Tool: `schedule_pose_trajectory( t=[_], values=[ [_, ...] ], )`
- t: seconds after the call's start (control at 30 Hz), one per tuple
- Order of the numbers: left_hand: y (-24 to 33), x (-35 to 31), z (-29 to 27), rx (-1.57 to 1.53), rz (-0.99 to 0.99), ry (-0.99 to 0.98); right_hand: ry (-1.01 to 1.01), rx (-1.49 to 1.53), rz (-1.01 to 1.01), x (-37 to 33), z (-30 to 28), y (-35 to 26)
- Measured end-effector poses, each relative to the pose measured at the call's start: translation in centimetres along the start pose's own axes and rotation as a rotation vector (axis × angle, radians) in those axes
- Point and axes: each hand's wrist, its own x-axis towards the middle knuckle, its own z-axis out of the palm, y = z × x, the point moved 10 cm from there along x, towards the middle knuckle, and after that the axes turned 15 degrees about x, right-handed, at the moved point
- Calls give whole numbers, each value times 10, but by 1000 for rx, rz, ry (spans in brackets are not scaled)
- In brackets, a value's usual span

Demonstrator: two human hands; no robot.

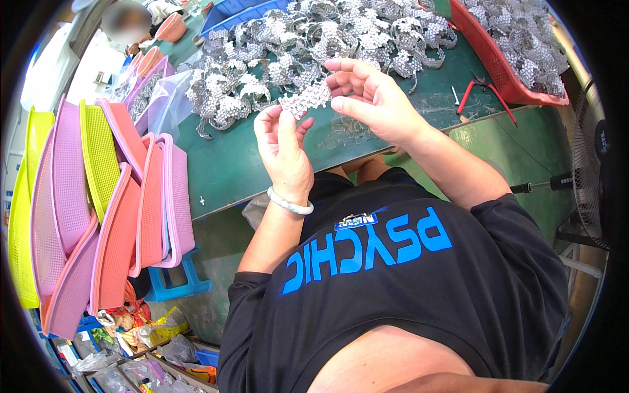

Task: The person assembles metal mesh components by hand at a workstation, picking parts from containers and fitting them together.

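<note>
Above the near edge of the green table, my left hand (285, 154) pinches a silver openwork strip (306, 99) between thumb and fingers. It has a bumpy, scale-like texture and looks like a bracelet piece. At the strip's other end is my right hand (377, 101), its curled fingers and thumb around that end; the exact contact is partly hidden. Just beyond both hands spreads a large heap of similar curved silver pieces (255, 69). My left wrist wears a pale bangle (290, 202).
A red basket (485, 49) of silver pieces stands at the right, near red-handled pliers (485, 95). Coloured plastic baskets (118, 209) are stacked at the left above a blue stool (177, 278). A fan (590, 157) stands far right; another person (154, 16) is at far left.
</note>
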Motion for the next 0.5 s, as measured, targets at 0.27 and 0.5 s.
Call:
schedule_pose_trajectory(
  t=[0.27, 0.5],
  values=[
    [-2, 3, -2, -41, -11, 3, -3, 24, -10, -1, 3, -2],
    [-3, 5, -2, -63, -22, -1, -12, 37, -23, -4, 7, -5]
  ],
)
